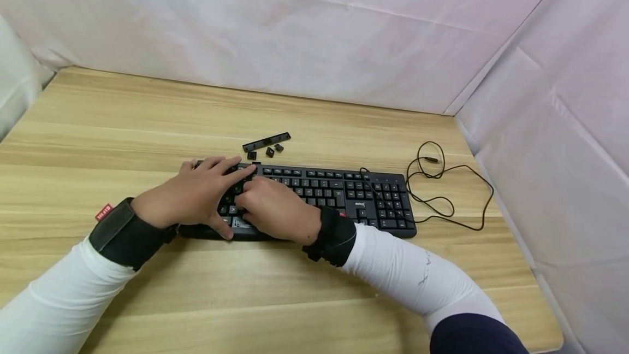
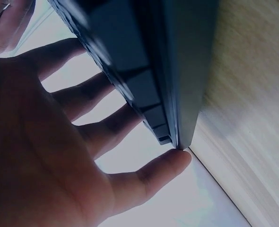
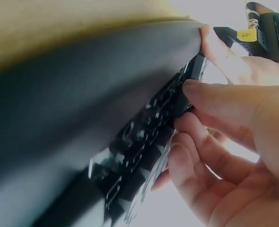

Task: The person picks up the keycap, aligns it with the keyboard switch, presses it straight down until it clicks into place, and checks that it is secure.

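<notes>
Over the left part of the keyboard [image 1: 360, 205]: one left hand [image 1: 199, 190], fingers spread, thumb over the front edge, one fingertip at the keyboard's corner. Nearer the keyboard's middle: one right hand [image 1: 277, 206], thumb and finger pinching a dark piece [image 3: 182, 101], apparently a keycap; whether seated or loose, cannot tell. Behind the keyboard: one long black bar [image 1: 267, 142], with three loose keycaps [image 1: 270, 152] just beside it. Right of the keyboard: one cable [image 1: 465, 166], looped, a length lying across the number keys. Risks, as judged: a slanted pull or push may tilt the dark piece and snap its stem; a slipping pinch may fling it away; weak bracing may let the keyboard slide; a snagged cable may drag it askew.
</notes>
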A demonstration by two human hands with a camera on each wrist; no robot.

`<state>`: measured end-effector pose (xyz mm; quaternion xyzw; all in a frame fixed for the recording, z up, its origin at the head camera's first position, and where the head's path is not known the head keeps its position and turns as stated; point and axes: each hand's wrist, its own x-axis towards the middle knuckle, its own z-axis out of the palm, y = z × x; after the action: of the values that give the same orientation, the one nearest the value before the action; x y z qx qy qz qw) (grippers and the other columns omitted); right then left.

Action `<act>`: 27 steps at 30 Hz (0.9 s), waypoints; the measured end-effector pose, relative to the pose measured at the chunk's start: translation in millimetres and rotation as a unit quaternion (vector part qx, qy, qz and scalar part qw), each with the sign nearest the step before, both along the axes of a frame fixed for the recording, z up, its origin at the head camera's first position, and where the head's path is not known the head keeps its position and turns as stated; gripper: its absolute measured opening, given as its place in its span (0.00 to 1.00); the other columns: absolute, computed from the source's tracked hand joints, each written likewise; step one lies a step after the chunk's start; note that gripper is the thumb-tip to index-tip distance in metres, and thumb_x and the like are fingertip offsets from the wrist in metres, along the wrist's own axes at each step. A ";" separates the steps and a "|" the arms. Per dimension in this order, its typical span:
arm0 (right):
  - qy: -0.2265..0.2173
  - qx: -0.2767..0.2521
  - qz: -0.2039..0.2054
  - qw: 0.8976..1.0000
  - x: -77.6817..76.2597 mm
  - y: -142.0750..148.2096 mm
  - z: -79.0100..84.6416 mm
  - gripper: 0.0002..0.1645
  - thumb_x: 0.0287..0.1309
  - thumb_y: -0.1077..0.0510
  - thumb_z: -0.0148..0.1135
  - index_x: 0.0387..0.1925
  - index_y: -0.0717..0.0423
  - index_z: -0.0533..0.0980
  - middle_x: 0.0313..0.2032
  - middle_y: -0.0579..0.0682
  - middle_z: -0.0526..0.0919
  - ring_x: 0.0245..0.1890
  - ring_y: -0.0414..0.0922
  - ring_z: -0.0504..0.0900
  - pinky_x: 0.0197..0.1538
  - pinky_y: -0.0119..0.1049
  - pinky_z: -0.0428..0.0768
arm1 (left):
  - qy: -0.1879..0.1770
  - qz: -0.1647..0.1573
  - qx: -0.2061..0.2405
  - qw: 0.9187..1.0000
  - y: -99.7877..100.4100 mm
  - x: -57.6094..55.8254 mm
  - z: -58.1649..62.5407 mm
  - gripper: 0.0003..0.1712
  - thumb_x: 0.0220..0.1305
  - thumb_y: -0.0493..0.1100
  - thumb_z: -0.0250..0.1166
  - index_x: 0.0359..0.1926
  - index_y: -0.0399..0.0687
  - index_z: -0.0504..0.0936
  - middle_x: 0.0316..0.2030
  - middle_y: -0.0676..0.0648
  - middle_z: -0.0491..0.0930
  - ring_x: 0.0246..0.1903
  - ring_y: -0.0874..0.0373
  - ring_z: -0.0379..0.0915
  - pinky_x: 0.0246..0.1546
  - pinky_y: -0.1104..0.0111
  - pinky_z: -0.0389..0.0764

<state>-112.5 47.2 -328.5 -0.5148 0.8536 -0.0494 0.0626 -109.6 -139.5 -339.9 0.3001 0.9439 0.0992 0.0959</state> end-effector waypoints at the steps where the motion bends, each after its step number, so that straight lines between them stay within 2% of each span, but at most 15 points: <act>1: -0.007 -0.003 -0.002 1.000 0.1 0.2 -0.1 0.07 0.58 0.59 0.62 0.37 0.52 0.84 0.33 0.45 0.82 0.35 0.38 0.74 0.42 0.32 0.77 | -0.002 0.001 0.000 1.000 0.0 0.2 -0.1 0.75 0.22 0.80 0.67 0.73 0.50 0.55 0.69 0.35 0.55 0.62 0.36 0.51 0.46 0.30 0.61; 5: -0.031 -0.014 -0.011 0.999 0.2 2.0 -1.5 0.07 0.57 0.58 0.64 0.39 0.52 0.80 0.33 0.44 0.80 0.35 0.37 0.74 0.42 0.32 0.77 | -0.006 0.001 0.001 1.000 0.5 0.8 -0.5 0.75 0.22 0.80 0.67 0.73 0.50 0.54 0.69 0.35 0.54 0.62 0.37 0.51 0.46 0.30 0.62; 8: -0.029 -0.023 -0.013 0.999 0.2 4.0 -2.4 0.05 0.56 0.58 0.64 0.37 0.51 0.79 0.31 0.43 0.79 0.34 0.36 0.73 0.40 0.32 0.76 | 0.001 -0.002 0.005 1.000 1.4 0.9 -0.6 0.75 0.22 0.80 0.67 0.73 0.50 0.55 0.69 0.35 0.55 0.62 0.38 0.51 0.45 0.31 0.63; 10: -0.017 -0.027 -0.006 0.999 0.7 5.1 -2.7 0.03 0.57 0.58 0.63 0.35 0.51 0.80 0.31 0.43 0.79 0.33 0.36 0.72 0.39 0.32 0.77 | 0.005 -0.002 0.005 1.000 1.6 1.1 -0.3 0.75 0.22 0.80 0.66 0.72 0.50 0.55 0.68 0.35 0.56 0.62 0.38 0.52 0.45 0.31 0.63; 19: 0.059 -0.009 0.024 0.998 6.4 3.5 -2.4 0.07 0.60 0.58 0.61 0.37 0.50 0.84 0.32 0.45 0.80 0.35 0.39 0.73 0.44 0.32 0.77 | 0.010 -0.001 -0.002 1.000 0.4 2.0 2.0 0.74 0.22 0.80 0.67 0.72 0.51 0.56 0.68 0.35 0.56 0.62 0.37 0.52 0.44 0.32 0.63; 27: 0.017 -0.026 -0.005 1.000 5.3 5.1 -4.5 0.07 0.60 0.56 0.60 0.39 0.49 0.81 0.34 0.44 0.78 0.38 0.38 0.73 0.44 0.32 0.76 | 0.011 -0.004 -0.008 1.000 -1.1 0.9 0.8 0.74 0.23 0.81 0.65 0.73 0.52 0.54 0.68 0.35 0.55 0.62 0.36 0.53 0.44 0.31 0.64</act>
<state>-107.2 52.3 -333.0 -0.5125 0.8557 -0.0627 0.0344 -108.7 -140.6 -339.1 0.3043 0.9444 0.0878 0.0886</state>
